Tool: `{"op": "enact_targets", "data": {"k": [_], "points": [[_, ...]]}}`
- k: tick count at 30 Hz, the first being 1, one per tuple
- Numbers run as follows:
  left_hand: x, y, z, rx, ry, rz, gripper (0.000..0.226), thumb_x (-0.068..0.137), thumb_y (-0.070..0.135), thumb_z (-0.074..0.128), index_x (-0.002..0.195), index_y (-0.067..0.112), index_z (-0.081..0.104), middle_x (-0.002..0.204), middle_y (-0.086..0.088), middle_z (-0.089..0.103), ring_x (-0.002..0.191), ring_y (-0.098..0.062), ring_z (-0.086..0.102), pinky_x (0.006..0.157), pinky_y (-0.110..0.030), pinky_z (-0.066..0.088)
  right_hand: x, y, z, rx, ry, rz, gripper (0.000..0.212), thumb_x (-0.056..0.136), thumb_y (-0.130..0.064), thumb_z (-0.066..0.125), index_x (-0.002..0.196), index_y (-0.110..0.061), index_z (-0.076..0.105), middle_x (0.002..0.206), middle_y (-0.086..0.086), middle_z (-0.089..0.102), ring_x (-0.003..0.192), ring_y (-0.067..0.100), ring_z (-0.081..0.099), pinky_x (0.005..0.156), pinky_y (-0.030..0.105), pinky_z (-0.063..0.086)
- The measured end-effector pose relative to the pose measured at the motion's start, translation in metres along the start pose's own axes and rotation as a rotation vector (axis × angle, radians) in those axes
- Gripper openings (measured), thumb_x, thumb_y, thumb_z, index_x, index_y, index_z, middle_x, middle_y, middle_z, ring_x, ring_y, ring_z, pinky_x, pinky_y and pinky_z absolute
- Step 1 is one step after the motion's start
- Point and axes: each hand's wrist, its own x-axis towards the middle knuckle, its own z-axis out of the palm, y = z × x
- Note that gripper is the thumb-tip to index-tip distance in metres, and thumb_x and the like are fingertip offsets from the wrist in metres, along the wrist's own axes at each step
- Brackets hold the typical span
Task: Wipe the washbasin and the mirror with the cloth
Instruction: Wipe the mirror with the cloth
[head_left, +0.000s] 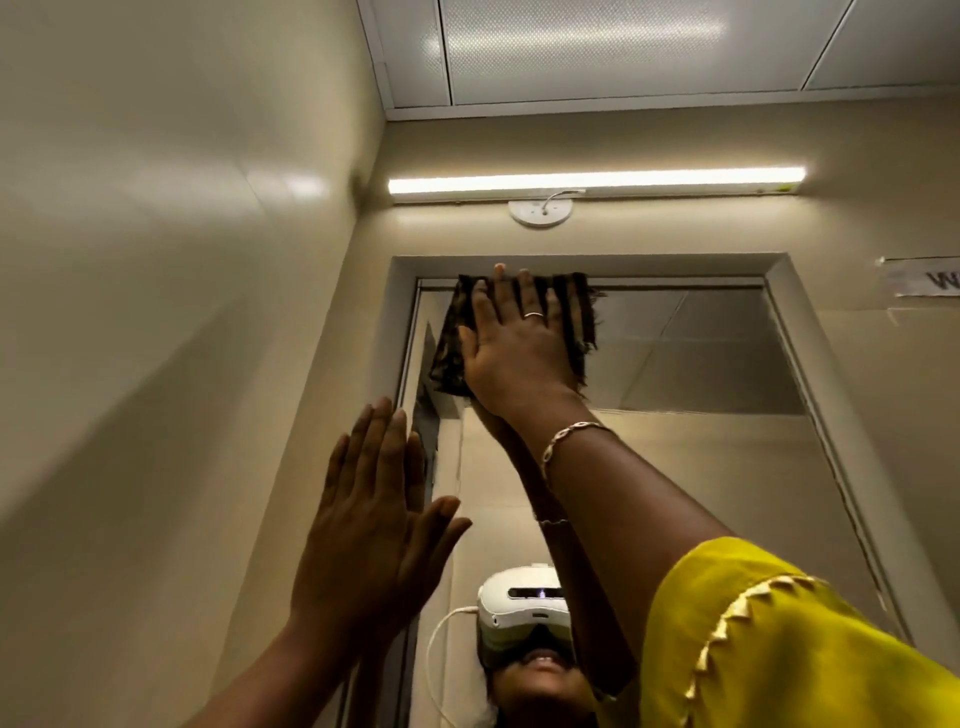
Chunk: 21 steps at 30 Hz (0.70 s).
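Dark cloth (511, 332) x1, mirror (675, 389) x1, 2 hands

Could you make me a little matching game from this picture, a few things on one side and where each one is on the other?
Things:
1. cloth
2. left hand
3. tube light
4. yellow sleeve

Places:
A. on the wall above the mirror
B. lower right, on the raised arm
C. flat against the wall beside the mirror's left edge
D. pressed to the mirror's top left corner under the right hand

Pairs: 1-D, 2-C, 3-A, 4-B
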Motion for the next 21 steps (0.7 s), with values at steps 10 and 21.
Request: {"op": "enact_targets", "data": {"k": [10,21], "points": [[0.001,0.002,0.0,0.036,0.053,0.033,0.081,0.096,0.062,0.023,0.15,0.001,0.021,0.159,-0.02,0.02,0.149,-0.025,0.012,0.12,-0.031,0.006,0.016,-0.036,0.002,0.083,-0.102,-0.107,0.056,0.097,-0.042,0.023,0.147,-0.022,0.007,0.157,0.003,-0.003,0.143,0.024,-0.01,0.113,0.045,-0.011],[0.003,0.006,-0.005,0.142,-0.001,0.051,0.089,0.099,0.064,0.008,0.144,-0.01,0.029,0.152,-0.03,0.03,0.143,-0.029,0.017,0.119,-0.03,0.004,-0.005,-0.006,0.006,0.03,-0.026,-0.148,0.056,0.097,-0.044,0.021,0.147,-0.024,0.008,0.157,0.001,-0.002,0.144,0.021,-0.007,0.115,0.042,-0.008]]}}
